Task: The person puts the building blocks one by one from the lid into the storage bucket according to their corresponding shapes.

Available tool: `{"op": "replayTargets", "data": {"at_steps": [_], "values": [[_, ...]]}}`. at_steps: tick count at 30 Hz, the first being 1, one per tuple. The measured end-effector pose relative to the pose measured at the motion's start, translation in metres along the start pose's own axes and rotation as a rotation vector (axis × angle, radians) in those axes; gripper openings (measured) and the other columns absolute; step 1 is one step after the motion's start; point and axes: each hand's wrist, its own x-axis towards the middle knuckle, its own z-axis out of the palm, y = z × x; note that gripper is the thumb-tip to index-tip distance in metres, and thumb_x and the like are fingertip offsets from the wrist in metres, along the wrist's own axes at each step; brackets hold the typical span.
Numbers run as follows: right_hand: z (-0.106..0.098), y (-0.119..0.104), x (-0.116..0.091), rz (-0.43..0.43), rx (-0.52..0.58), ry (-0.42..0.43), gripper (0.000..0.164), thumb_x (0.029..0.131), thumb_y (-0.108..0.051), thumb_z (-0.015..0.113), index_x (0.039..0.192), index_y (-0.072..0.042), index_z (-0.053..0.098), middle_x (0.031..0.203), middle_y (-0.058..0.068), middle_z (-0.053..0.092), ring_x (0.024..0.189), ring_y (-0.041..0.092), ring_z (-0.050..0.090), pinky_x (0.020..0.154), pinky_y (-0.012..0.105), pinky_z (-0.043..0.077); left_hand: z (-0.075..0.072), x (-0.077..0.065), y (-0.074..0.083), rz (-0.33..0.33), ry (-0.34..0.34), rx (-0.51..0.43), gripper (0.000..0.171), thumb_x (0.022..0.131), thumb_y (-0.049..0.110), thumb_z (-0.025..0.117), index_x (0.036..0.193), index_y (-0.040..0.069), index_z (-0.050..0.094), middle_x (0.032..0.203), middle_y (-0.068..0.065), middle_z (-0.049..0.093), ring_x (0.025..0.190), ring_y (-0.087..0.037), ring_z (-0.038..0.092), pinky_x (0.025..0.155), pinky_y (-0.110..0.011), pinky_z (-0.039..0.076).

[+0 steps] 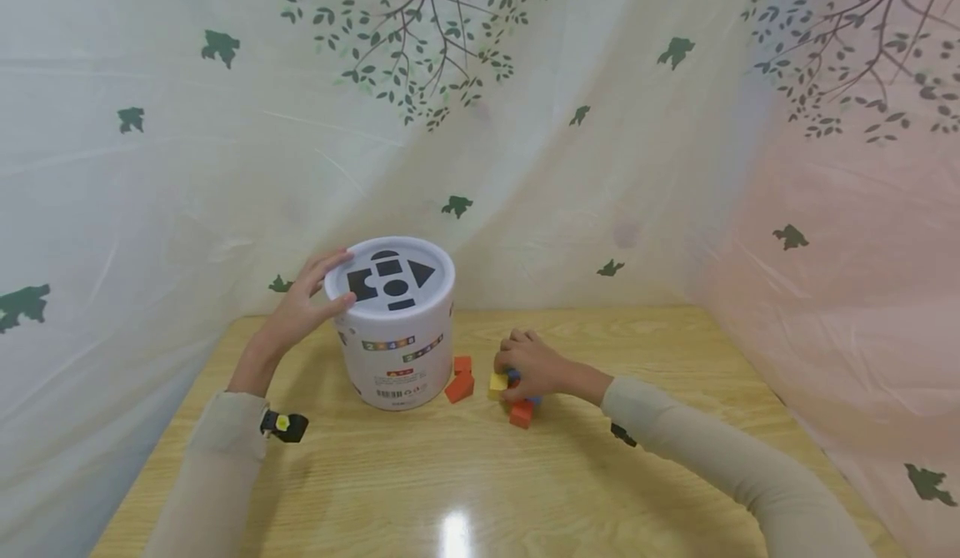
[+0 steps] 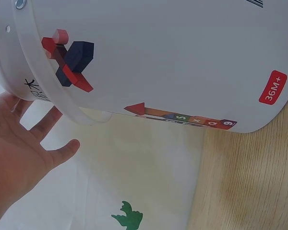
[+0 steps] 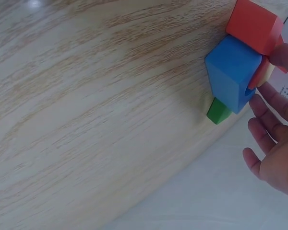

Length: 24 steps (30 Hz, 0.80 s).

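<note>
A white bucket (image 1: pixel 397 358) stands upright on the table, its lid (image 1: pixel 360 250) cut with several shaped holes. My left hand (image 1: pixel 300 312) rests on the lid's left rim with its fingers and thumb spread; in the left wrist view the hand (image 2: pixel 19 148) is beside the bucket wall (image 2: pixel 173 62). My right hand (image 1: pixel 536 366) reaches down over a cluster of blocks. Around its fingers are a yellow block (image 1: pixel 498 386), a red block (image 1: pixel 521 413), a blue block (image 3: pixel 235 67) and a green block (image 3: pixel 218 111). Thumb and index finger surround a partly hidden red piece (image 3: pixel 257 75); whether they grip it is unclear.
Two red blocks (image 1: pixel 460 387) lie between the bucket and the right hand's cluster. The wooden table (image 1: pixel 420 483) meets a pale curtain (image 1: pixel 540 275) with leaf prints at its back edge. A pale handle (image 2: pixel 48 72) crosses the bucket's side.
</note>
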Motion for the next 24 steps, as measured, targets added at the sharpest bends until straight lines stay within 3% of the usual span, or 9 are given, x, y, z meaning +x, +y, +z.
{"op": "replayTargets", "data": {"at_steps": [11,24], "values": [[0.001,0.002,0.001,0.006,0.086,0.014,0.026,0.080,-0.027,0.081,0.099,-0.012,0.072,0.094,-0.002,0.063,0.087,0.012,0.039,0.082,0.033,0.035,0.000,0.001,-0.001,0.006,-0.003,-0.001,0.075,0.096,0.026,0.067,0.161,0.018,0.030,0.169,-0.013,0.017,0.155,-0.042,0.015,0.120,-0.075,0.015],[-0.015,0.005,0.005,0.004,0.121,0.052,0.030,0.079,-0.022,0.079,0.105,-0.008,0.074,0.100,0.003,0.070,0.095,0.018,0.050,0.087,0.039,0.042,0.000,0.000,-0.002,-0.004,-0.002,0.001,0.076,0.096,0.028,0.067,0.161,0.020,0.030,0.169,-0.013,0.016,0.155,-0.042,0.015,0.120,-0.075,0.015]]}}
